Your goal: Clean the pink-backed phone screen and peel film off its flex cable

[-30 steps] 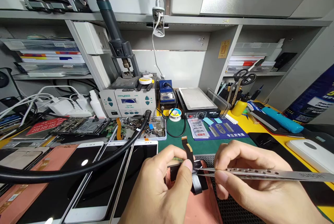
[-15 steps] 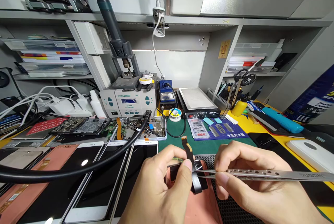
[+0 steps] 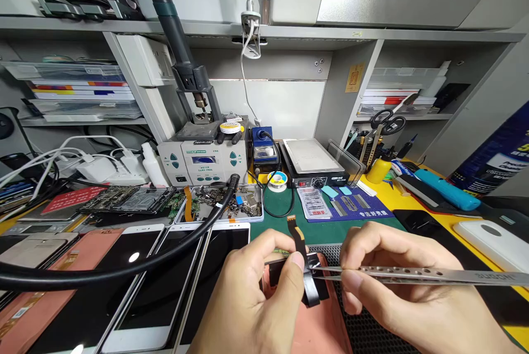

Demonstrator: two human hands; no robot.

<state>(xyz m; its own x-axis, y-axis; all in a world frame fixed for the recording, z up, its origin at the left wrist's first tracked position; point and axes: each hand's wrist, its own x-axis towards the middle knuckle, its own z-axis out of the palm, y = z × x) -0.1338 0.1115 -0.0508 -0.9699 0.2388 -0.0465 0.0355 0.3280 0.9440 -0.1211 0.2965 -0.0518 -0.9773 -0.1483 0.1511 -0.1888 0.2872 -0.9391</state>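
Observation:
My left hand (image 3: 264,293) is closed, thumb and forefinger pinching a dark flex cable (image 3: 311,287). The cable's narrow end, with a gold connector, rises above my thumb. Its wider black part hangs down over a pink-backed phone part (image 3: 318,323) under my hand. In my right hand (image 3: 397,282) is a pair of perforated metal tweezers (image 3: 417,274), held level between thumb and fingers. The tweezer tips are slightly apart, just right of the cable. Whether they touch it, I cannot tell.
Several phone screens (image 3: 142,288) lie at the left, crossed by a thick black hose (image 3: 124,279). Behind are a tray (image 3: 260,205) of small parts, a rework station (image 3: 202,158), solder spool (image 3: 277,180) and hot plate (image 3: 314,157). A black mesh mat (image 3: 367,323) lies under my hands.
The tweezer tips have shifted slightly right, away from the cable. My left hand keeps the same pinch on it.

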